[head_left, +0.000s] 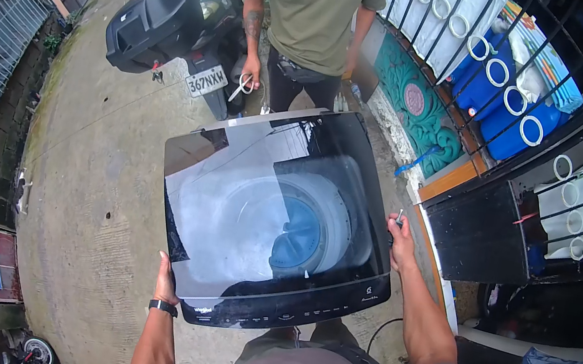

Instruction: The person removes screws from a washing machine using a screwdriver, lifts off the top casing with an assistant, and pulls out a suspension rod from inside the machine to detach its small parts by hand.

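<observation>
Washing machine (245,224) directly in front of you, between you and a person (312,18) in a green shirt; control strip on your side, lid down, blue drum base (294,241) visible through the glass. Your left hand (166,281) rests against its left side; fingers partly hidden, cannot tell if they grip. Your right hand (400,244) is closed around a small metal-tipped tool (400,218), just beside the right side. Motorcycle (209,51) beyond, left, on concrete (94,171). Blue drums (515,132) behind window bars, right.
</observation>
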Tool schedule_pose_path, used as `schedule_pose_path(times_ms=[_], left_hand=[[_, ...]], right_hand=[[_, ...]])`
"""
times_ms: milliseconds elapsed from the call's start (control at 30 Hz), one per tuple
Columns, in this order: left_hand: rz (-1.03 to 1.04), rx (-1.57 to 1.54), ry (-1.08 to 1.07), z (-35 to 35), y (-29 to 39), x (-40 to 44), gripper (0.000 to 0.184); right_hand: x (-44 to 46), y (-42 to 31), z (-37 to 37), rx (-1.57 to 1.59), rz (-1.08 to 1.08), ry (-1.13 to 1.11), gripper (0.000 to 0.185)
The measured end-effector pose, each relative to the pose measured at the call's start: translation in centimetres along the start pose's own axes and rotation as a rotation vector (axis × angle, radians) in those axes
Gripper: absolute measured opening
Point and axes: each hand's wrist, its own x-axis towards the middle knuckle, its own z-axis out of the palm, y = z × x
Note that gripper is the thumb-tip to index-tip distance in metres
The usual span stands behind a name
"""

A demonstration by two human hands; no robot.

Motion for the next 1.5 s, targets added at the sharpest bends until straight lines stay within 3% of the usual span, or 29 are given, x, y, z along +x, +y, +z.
schedule_pose_path(times_ms=[100, 133, 233, 300, 367, 433, 533, 567, 633, 667, 733, 833, 1233, 1300, 1367, 1500], left_hand=[[-0.065, 0.106, 0.061, -5.5, -3.8, 0.2, 0.095], [0.055, 0.145, 0.152, -5.7, -6.0, 0.2, 0.097], [-0.061, 0.055, 0.157, -5.1, -5.1, -1.0, 0.096], [-0.025, 0.066, 0.181, -0.9, -2.7, -2.7, 0.093], [0.128, 0.012, 0.197, 5.2, 1.1, -4.6, 0.087], [-0.088, -0.035, 0.105, 2.4, 3.5, -5.2, 0.080], [-0.031, -0.067, 0.142, 3.0, 3.9, -5.8, 0.075], [0.014, -0.070, 0.169, 3.2, 3.9, -5.1, 0.074], [0.035, -0.093, 0.035, 1.7, 3.6, -4.9, 0.072], [-0.003, -0.060, 0.075, 1.9, 3.7, -5.1, 0.069], [-0.013, -0.031, 0.118, 3.6, 4.3, -6.0, 0.064], [0.053, -0.049, 0.084, 4.6, 4.3, -5.4, 0.066], [-0.003, -0.036, 0.037, 9.3, 10.6, -7.8, 0.058], [0.029, -0.038, 0.034, 10.2, 12.3, -7.6, 0.057], [-0.030, -0.006, -0.016, 10.6, 14.6, -7.3, 0.054], [-0.043, 0.067, 0.023, 9.4, 16.4, -5.7, 0.047]], right_hand=[[1.7, 4.1, -3.0, -0.280, -0.065, 0.004, 0.017], [3.8, 8.1, -5.4, -0.243, -0.172, 0.030, 0.016], [1.0, 4.9, -2.7, -0.198, -0.138, 0.007, 0.015], [1.2, 3.6, -2.1, -0.181, -0.139, 0.016, 0.016], [1.9, 3.0, -2.9, -0.371, -0.365, 0.032, 0.017], [-0.8, -2.9, 0.3, -0.182, -0.254, -0.075, 0.019], [1.2, -3.8, 0.6, -0.105, -0.275, -0.126, 0.020], [1.4, -3.9, 0.4, -0.236, -0.321, -0.103, 0.019], [2.0, -3.8, 0.1, -0.301, -0.203, -0.050, 0.032], [1.6, -4.4, 0.6, -0.295, -0.209, -0.059, 0.032], [0.3, -6.4, 2.1, -0.376, -0.048, 0.091, 0.049], [0.4, -7.7, 2.4, -0.455, -0.158, 0.043, 0.061], [0.2, -12.8, 5.3, -0.484, -0.084, -0.058, 0.055], [-0.5, -13.7, 6.6, -0.464, -0.157, 0.079, 0.057], [-0.7, -16.2, 7.3, -0.535, -0.102, -0.043, 0.086], [3.3, -16.0, 5.4, -0.416, -0.051, -0.186, 0.108]])
